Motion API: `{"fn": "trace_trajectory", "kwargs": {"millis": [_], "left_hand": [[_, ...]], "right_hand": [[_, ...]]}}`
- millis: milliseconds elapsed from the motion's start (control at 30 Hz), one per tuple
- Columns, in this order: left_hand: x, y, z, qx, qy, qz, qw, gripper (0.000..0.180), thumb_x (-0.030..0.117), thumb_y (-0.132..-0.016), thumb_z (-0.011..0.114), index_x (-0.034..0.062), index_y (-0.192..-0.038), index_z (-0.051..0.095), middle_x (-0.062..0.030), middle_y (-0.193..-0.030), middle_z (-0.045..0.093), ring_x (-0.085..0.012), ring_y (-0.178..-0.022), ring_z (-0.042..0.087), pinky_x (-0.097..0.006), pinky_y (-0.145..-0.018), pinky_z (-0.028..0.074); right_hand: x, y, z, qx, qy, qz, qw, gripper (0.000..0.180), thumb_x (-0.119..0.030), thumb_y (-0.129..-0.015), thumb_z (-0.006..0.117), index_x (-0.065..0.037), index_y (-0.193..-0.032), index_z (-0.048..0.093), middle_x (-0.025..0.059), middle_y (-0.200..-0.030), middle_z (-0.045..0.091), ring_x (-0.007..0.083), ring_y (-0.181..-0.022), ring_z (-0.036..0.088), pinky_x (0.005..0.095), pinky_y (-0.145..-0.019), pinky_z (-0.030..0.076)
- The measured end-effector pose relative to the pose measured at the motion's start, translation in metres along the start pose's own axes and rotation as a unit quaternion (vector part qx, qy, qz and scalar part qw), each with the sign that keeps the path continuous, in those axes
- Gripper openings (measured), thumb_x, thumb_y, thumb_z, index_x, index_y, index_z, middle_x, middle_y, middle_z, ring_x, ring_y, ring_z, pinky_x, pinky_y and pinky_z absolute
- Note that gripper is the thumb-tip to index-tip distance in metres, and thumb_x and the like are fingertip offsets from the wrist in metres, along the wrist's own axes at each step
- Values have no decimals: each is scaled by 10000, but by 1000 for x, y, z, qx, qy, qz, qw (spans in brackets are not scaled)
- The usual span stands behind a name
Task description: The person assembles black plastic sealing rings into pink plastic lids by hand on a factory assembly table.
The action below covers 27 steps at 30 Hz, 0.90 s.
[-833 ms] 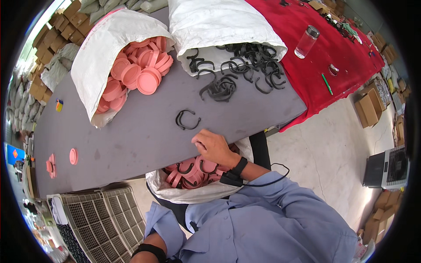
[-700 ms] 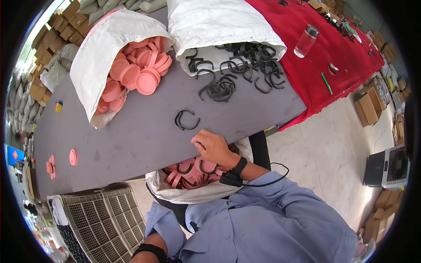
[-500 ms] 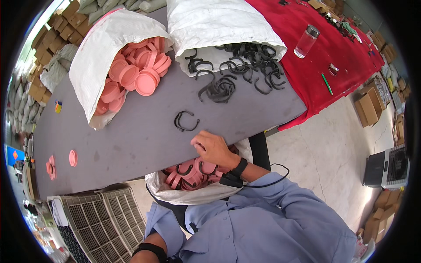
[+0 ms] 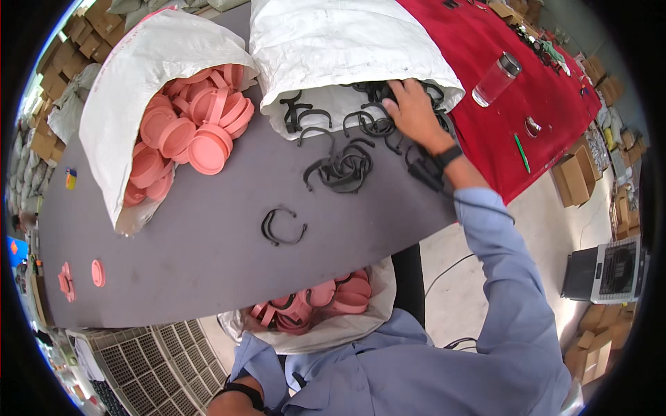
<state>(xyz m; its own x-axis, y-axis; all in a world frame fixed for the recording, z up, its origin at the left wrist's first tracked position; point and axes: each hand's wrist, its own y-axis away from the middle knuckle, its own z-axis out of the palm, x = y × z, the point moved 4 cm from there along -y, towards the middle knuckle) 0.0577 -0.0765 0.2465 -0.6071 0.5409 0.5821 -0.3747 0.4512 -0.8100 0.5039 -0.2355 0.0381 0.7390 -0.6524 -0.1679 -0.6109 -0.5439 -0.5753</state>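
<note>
Grey tabletop (image 4: 208,263) ends just before the person's lap, with bare room around a lone pair of black rings (image 4: 283,227). The right hand (image 4: 411,111), fingers spread flat, rests on the black rings (image 4: 368,125) spilling from a white sack (image 4: 333,48). The left hand is out of sight. Pink lids (image 4: 194,135) fill another sack; concrete floor (image 4: 555,229) lies on the right.

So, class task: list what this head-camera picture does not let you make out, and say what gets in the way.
- Left hand: cut off by the lower edge; only the wrist with its black band shows.
- Right hand: fingertips buried among the black ring clips, so its grip is unclear.
- White sack of clips: its cloth hides the contents.
- Lap sack of pink lids: partly behind the grey table edge.
</note>
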Motion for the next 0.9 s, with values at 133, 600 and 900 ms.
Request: {"fn": "trace_trajectory", "kwargs": {"millis": [133,600,900], "left_hand": [[-49,86,-45,276,-114,-123,946,284,295,-993,661,50,-878,744,-131,-722,655,-252,-587,617,-394,-511,465],[-130,239,-58,417,-579,-477,513,480,216,-718,877,37,-1131,711,-190,-1272,566,-374,-1166,532,-496,-974,458],[-127,238,-53,398,-619,-454,502,510,225,-673,914,52,-1111,716,-180,-1272,577,-379,-1147,538,-491,-959,461]], "right_hand": [[68,-71,62,-90,-4,-10,996,515,-447,-997,590,-78,-1345,681,216,-1375,661,400,-1289,593,509,-1107,440],[122,-190,130,-182,-78,-41,979,439,-380,-967,660,-63,-1263,723,168,-1207,746,350,-1122,695,453,-993,532],[-74,-90,77,-163,-67,-7,984,310,-309,-889,733,-50,-1056,772,197,-943,762,387,-872,734,481,-833,576]]}}
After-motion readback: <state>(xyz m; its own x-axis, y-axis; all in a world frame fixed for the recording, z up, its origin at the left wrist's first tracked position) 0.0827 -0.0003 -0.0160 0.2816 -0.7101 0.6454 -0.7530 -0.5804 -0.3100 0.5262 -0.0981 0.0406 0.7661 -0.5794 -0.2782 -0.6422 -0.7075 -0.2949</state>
